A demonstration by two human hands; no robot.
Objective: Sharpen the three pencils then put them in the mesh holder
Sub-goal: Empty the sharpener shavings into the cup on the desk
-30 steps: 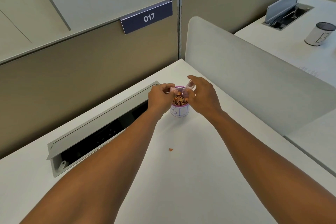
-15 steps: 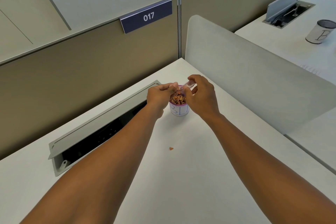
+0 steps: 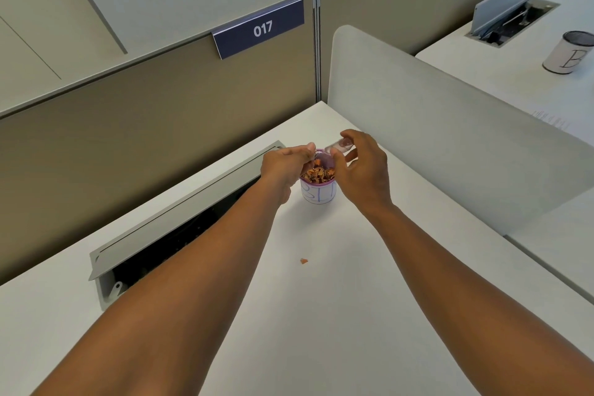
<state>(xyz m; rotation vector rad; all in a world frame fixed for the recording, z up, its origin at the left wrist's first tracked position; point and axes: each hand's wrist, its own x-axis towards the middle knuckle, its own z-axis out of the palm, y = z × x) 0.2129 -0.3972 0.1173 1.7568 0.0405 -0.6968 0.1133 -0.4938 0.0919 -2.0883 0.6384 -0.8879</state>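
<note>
A small white cup [image 3: 318, 195] with a purple rim stands on the desk, full of orange-brown pencil shavings [image 3: 318, 173]. Both my hands hover over its mouth. My right hand [image 3: 363, 167] pinches a small clear plastic sharpener cover [image 3: 337, 147] between thumb and fingertips, just above the cup's far rim. My left hand [image 3: 283, 164] is curled round a small piece at the cup's left rim; most of that piece is hidden by the fingers. The mesh holder [image 3: 569, 53], wrapped in white paper marked with a letter, stands far off on the neighbouring desk at the upper right. No pencil shows.
One loose shaving [image 3: 303, 261] lies on the white desk [image 3: 321, 315] nearer to me. An open grey cable tray [image 3: 180, 222] runs along the left. A pale divider panel [image 3: 450, 138] walls off the right side, and a partition labelled 017 [image 3: 262, 28] stands behind.
Both hands stay over the cup. The right hand has shifted slightly, with the clear cover a little higher above the rim.
</note>
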